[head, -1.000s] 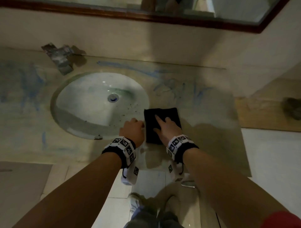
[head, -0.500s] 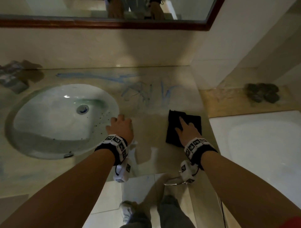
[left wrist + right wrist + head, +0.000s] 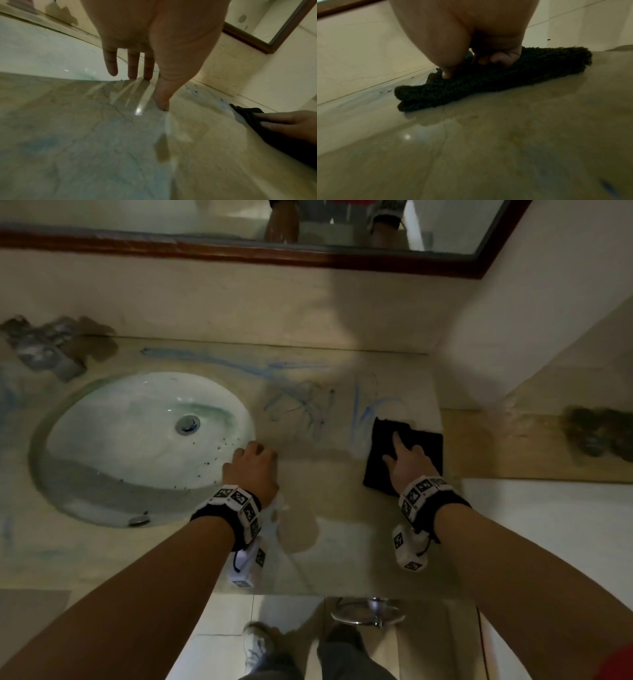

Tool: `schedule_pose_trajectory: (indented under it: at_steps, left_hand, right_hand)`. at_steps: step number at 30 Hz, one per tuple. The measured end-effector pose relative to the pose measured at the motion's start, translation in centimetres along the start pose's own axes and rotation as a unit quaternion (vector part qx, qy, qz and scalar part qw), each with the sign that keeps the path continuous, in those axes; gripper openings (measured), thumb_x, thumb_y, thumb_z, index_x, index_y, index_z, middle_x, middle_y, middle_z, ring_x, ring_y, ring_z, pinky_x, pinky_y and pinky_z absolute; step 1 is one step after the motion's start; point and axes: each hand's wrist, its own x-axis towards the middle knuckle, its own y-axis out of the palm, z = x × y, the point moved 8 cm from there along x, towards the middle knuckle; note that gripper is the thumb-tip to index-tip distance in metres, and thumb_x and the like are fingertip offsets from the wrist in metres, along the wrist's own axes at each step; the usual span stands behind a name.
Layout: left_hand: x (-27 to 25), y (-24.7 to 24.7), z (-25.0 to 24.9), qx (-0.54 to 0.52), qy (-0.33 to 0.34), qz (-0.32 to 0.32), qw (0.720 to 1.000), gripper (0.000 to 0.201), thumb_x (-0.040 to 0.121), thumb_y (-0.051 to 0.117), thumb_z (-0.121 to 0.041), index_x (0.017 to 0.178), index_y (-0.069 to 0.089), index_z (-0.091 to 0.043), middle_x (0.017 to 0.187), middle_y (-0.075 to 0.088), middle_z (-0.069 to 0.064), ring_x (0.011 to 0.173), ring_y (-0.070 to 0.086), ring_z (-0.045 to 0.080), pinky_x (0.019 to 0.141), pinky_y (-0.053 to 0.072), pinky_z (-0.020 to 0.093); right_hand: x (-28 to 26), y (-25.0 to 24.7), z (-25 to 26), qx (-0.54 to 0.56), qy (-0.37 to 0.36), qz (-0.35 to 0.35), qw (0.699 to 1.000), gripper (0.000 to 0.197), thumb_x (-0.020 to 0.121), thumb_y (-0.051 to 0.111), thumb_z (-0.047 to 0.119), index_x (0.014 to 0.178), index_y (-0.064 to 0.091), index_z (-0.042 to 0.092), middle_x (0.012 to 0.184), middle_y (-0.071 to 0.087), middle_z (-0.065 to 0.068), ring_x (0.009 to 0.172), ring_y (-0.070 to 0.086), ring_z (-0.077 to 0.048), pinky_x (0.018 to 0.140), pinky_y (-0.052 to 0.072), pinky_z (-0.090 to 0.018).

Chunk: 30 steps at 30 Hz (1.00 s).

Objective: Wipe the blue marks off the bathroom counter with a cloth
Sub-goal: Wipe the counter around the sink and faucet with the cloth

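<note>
A black cloth (image 3: 378, 446) lies flat at the right end of the beige counter (image 3: 325, 542). My right hand (image 3: 402, 455) presses down on it with fingers laid out, index pointing forward. Blue marks (image 3: 301, 405) run just left of the cloth and along the back edge. In the right wrist view the cloth (image 3: 488, 83) sits bunched under my right hand (image 3: 471, 60). My left hand (image 3: 253, 460) rests on the counter beside the sink rim, holding nothing. The left wrist view shows my left hand (image 3: 145, 88) with straight fingers, and the cloth (image 3: 248, 113) at the far right.
A white oval sink (image 3: 85, 481) with a metal drain (image 3: 187, 424) fills the counter's left part. A grey fixture (image 3: 44, 350) stands at the back left. A brown-framed mirror (image 3: 239, 251) hangs above. A wall corner (image 3: 513, 337) and a ledge (image 3: 496, 446) bound the right side.
My right hand has slid the cloth rightward and a little farther back, away from the sink to the counter's right end. My left hand has stayed by the sink rim.
</note>
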Motion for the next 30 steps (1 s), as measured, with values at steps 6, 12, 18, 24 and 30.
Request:
schedule_pose_trajectory:
  at_steps: [6, 12, 18, 24, 30]
  left_hand:
    - [0.3, 0.0, 0.2, -0.025, -0.004, -0.009, 1.0, 0.06, 0.075, 0.076, -0.032, 0.129, 0.052, -0.024, 0.139, 0.038, 0.005, 0.122, 0.043, 0.03, 0.096, 0.046, 0.045]
    - [0.5, -0.1, 0.3, -0.018, 0.002, -0.013, 1.0, 0.062, 0.073, 0.078, -0.035, 0.128, 0.051, -0.024, 0.137, 0.04, 0.005, 0.12, 0.044, 0.03, 0.094, 0.047, 0.045]
    - [0.6, 0.2, 0.6, -0.015, 0.012, -0.011, 1.0, 0.06, 0.075, 0.074, -0.036, 0.128, 0.048, -0.025, 0.133, 0.041, 0.003, 0.12, 0.042, 0.028, 0.092, 0.045, 0.045]
    - [0.9, 0.2, 1.2, -0.04, 0.02, -0.032, 0.998, 0.067, 0.073, 0.075, -0.039, 0.128, 0.041, -0.022, 0.129, 0.043, 0.002, 0.117, 0.044, 0.026, 0.088, 0.045, 0.043]
    - [1.0, 0.3, 1.4, -0.068, 0.027, -0.046, 0.996, 0.061, 0.073, 0.074, -0.039, 0.121, 0.042, -0.019, 0.122, 0.045, 0.002, 0.111, 0.046, 0.025, 0.083, 0.045, 0.042]
  right_hand:
    - [0.9, 0.1, 3.3, -0.016, -0.04, 0.01, 0.999, 0.058, 0.102, 0.032, 0.047, 0.154, 0.007, 0.037, 0.149, 0.03, -0.016, 0.121, 0.047, -0.04, 0.09, 0.051, -0.046]
    - [0.8, 1.0, 8.0, -0.05, -0.09, 0.002, 0.995, 0.059, 0.101, 0.034, 0.049, 0.153, 0.011, 0.037, 0.141, 0.037, -0.016, 0.11, 0.054, -0.037, 0.083, 0.053, -0.045]
    - [-0.3, 1.9, 12.2, -0.072, -0.128, -0.001, 0.989, 0.06, 0.101, 0.035, 0.047, 0.154, 0.01, 0.035, 0.131, 0.043, -0.016, 0.102, 0.056, -0.035, 0.077, 0.053, -0.04]
    - [-1.4, 3.9, 16.8, -0.098, -0.172, 0.005, 0.98, 0.059, 0.102, 0.035, 0.047, 0.154, 0.01, 0.036, 0.132, 0.043, -0.016, 0.103, 0.055, -0.035, 0.074, 0.05, -0.038]
    - [-1.8, 4.8, 19.0, -0.1, -0.199, 0.006, 0.975, 0.058, 0.102, 0.035, 0.046, 0.153, 0.009, 0.039, 0.132, 0.042, -0.016, 0.106, 0.052, -0.036, 0.076, 0.048, -0.039]
